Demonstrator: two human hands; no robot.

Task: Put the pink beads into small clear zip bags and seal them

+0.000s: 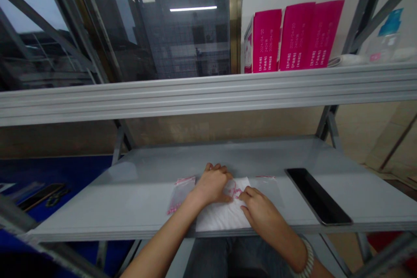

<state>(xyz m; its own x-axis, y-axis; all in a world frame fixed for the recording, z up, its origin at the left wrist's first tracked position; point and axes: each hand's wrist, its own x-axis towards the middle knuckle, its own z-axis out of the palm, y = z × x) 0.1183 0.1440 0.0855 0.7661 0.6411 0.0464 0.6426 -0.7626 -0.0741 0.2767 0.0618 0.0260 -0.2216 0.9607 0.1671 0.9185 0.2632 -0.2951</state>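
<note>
A white cloth or tissue lies on the grey shelf in front of me, with a small group of pink beads and what looks like a thin pink cord on it. My left hand rests over the cloth's left side, thumb spread from the curved fingers, left of the beads. From the right, my right hand reaches in; its index fingertip is at the beads and the thumb stands a little apart. Beside my left forearm lies a clear zip bag with pink beads at its bottom. Another clear zip bag lies beyond my right hand.
A black tablet or large phone lies on the grey shelf to the right. An upper rail crosses in front, with pink boxes and a blue-topped spray bottle behind it. A dark phone lies far left.
</note>
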